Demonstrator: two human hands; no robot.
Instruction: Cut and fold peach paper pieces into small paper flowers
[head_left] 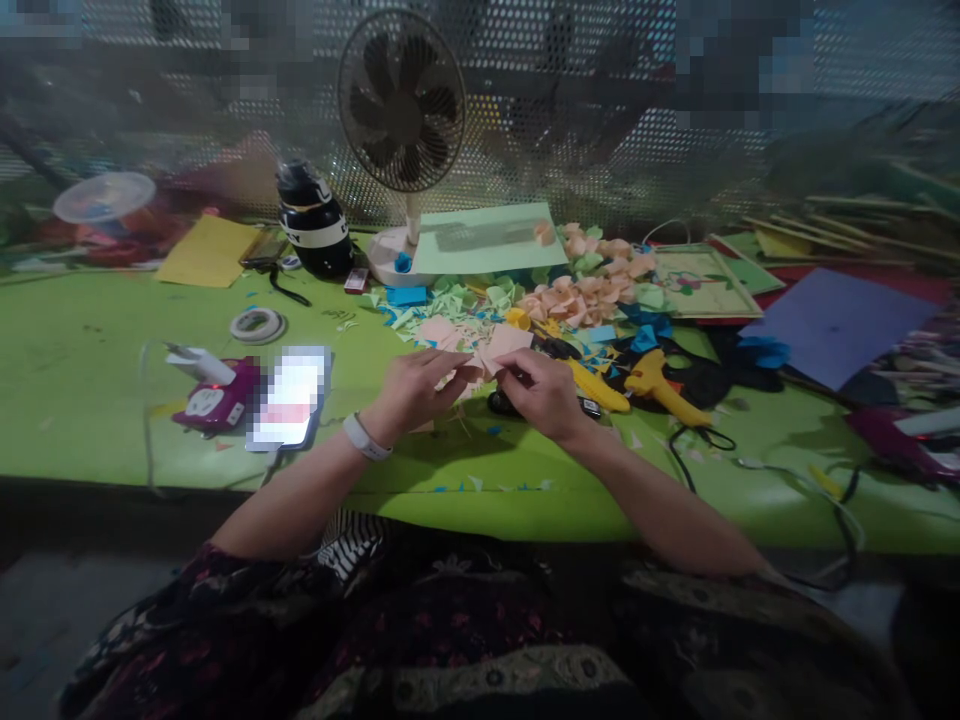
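Observation:
My left hand (414, 392) and my right hand (541, 392) meet above the green table (90, 370), both pinching a small piece of pale pink paper (501, 346) between thumb and fingers. A white band sits on my left wrist. Just behind the hands lies a heap of paper scraps and folded pink paper flowers (581, 295). A yellow glue gun (660, 385) lies to the right of my right hand, and a dark tool shows partly under it.
A phone (292, 398) and a purple power strip (214, 400) lie at the left, with a tape roll (257, 324) behind. A desk fan (403, 110), a dark bottle (313, 220), a purple sheet (836, 325) and cables (780, 470) crowd the back and right.

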